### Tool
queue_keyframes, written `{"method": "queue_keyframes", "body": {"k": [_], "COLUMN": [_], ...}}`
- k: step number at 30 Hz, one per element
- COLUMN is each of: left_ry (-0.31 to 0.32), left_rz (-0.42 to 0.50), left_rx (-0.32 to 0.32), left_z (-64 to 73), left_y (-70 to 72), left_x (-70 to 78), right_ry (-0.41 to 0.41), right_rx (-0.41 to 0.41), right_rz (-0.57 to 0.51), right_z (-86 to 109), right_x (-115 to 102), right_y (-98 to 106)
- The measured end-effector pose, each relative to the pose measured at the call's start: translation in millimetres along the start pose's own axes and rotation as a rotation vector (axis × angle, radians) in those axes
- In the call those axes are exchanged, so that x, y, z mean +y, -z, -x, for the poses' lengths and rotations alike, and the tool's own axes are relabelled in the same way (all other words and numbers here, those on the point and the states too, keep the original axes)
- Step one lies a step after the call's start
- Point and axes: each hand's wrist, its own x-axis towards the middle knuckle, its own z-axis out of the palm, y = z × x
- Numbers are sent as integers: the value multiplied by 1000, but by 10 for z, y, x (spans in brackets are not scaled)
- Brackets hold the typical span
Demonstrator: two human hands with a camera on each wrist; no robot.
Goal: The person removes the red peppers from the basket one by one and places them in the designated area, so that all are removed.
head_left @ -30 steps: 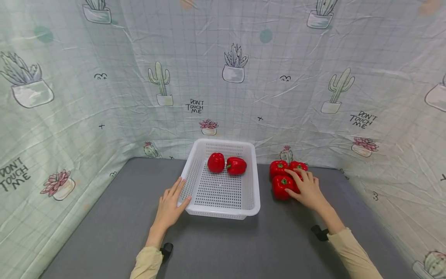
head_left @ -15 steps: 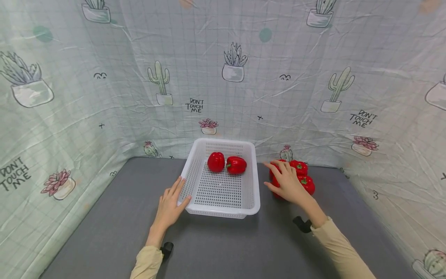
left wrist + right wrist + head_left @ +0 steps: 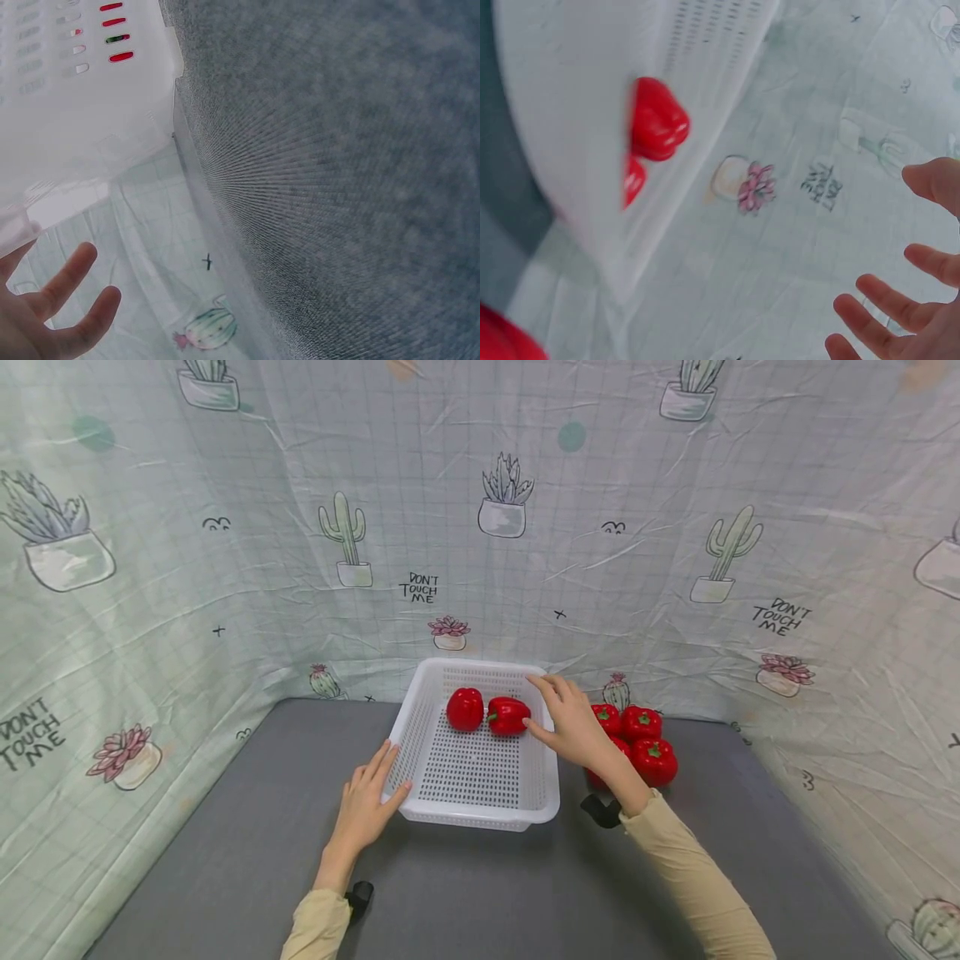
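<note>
A white perforated plastic basket [image 3: 472, 815] stands mid-table with two red bell peppers inside, one upright [image 3: 465, 709] and one on its side [image 3: 508, 717]. My left hand [image 3: 363, 802] rests on the basket's left rim, fingers extended; in the left wrist view its fingers [image 3: 64, 289] spread beside the basket wall [image 3: 82, 120]. Over the basket's right rim hovers my right hand [image 3: 573, 727], its thumb tip overlapping the sideways pepper in the head view. Spread fingers and an unfilled palm show on that right hand [image 3: 911, 300] in the right wrist view.
Several red bell peppers [image 3: 654, 762] stand grouped right of the basket, partly hidden by the right hand and wrist. A grey cloth-covered table [image 3: 480, 893] lies beneath. Behind and on both sides hangs a curtain [image 3: 570, 568] printed with cacti.
My right hand has moved left, from the grouped peppers to above the basket's right rim, carrying nothing. The left hand, basket and peppers have stayed in place.
</note>
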Motion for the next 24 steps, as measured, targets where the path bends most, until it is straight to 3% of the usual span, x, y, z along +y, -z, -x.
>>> {"method": "queue_keyframes", "body": {"k": [11,17,24], "left_ry": [1,-5,-16], "left_rz": [-1,1,10], "left_rx": [8,16,24], "left_z": [5,6,2], "left_y": [3,13,8], "left_x": [-8,-3,6], "right_ry": [-52,-84,-233], "right_rx": [65,86,95], "right_rz": [-29,-19,-22], "right_z": [-497,-703,-874], "right_x": [-237,-313,-260], "right_y": [-108,-271,-581]}}
